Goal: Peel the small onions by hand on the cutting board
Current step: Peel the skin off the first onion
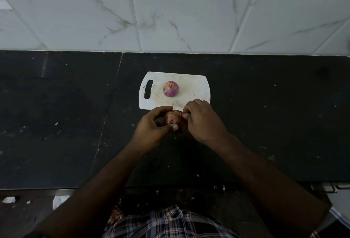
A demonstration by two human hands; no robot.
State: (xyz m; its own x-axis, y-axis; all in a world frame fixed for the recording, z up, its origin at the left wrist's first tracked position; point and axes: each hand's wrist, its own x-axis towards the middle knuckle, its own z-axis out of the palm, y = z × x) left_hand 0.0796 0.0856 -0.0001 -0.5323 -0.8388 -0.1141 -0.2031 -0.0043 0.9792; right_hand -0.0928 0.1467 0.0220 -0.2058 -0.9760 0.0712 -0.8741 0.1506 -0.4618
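Just short of the cutting board [197, 88], the left hand [151, 126] cradles the unpeeled onion [173, 119]; the right hand [200, 118], at the onion's right, pinches its loose skin.

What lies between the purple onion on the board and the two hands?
Only bare white cutting board lies between the purple onion and the hands, in the head view.

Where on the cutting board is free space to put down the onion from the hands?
The cutting board is bare right of the peeled onion, and between that onion and the handle slot. Its near edge is crowded: left hand and right hand hold the unpeeled onion there.
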